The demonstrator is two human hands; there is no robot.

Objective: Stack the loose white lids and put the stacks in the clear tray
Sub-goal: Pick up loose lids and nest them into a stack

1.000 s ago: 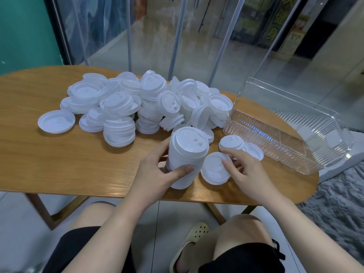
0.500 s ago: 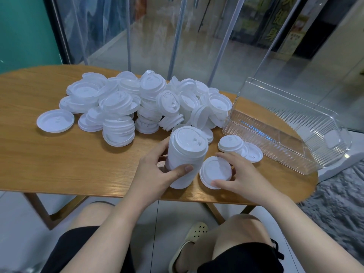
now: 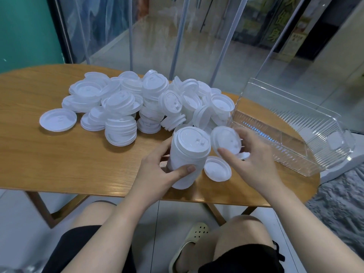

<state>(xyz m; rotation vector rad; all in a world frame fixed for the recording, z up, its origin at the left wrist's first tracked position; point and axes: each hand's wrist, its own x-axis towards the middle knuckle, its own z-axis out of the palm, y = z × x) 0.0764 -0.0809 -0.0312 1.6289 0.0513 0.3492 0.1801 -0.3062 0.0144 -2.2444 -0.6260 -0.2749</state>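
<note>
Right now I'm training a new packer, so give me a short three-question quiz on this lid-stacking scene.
1. True or false: the clear tray already holds stacks.
2. Which hand grips the tall stack?
3. The right hand holds: A) a single lid B) a cup C) nothing.

Key:
1. False; no stacks show in it.
2. The left hand.
3. A; it is lifted off the table, beside the top of the stack.

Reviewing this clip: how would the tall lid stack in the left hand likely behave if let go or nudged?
The tall lid stack leans in the left hand, so it would probably tip or roll if released. It is thin plastic, likely light. The nested lids may slide apart when pushed sideways.
</note>
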